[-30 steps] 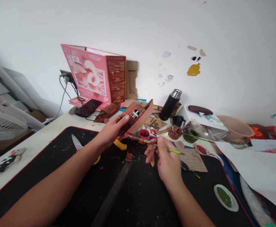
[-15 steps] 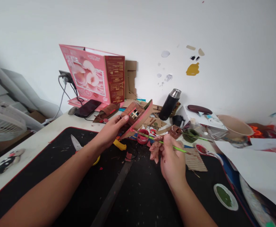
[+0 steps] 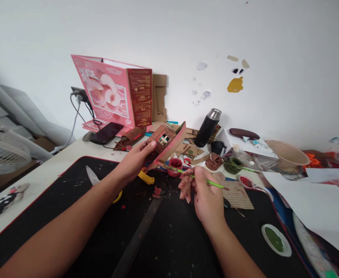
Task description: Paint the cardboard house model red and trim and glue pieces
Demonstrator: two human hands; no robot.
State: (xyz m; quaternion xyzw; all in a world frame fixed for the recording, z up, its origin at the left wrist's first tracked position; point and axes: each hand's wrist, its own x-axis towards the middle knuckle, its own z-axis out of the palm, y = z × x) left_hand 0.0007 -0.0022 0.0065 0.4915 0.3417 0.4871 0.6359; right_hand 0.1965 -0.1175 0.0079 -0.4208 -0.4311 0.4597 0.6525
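Observation:
My left hand [image 3: 137,158] is closed around a small brown model house [image 3: 166,139] with a latticed window, held tilted above the black mat. A pinkish panel [image 3: 173,146] forms the side of the model facing my other hand. Between the thumb and fingers of my right hand [image 3: 205,193] is a green paintbrush [image 3: 210,182], its tip at the lower edge of that panel. Paint smears cover the fingers of this hand. Just behind the brush stands an open pot of red paint [image 3: 175,166]. Brown paint [image 3: 214,161] and dark green paint [image 3: 233,165] sit in pots farther right.
Scissors [image 3: 92,175] and a yellow-handled tool [image 3: 146,177] lie by my left arm. A metal ruler [image 3: 140,231] crosses the mat. Behind stand a pink box [image 3: 111,92] and a black flask [image 3: 206,129]. A lid with green paint [image 3: 276,240] lies at right.
My right hand and the paintbrush have shifted slightly left, the brush tip moving along the panel's lower edge. The model has turned a little in my left hand.

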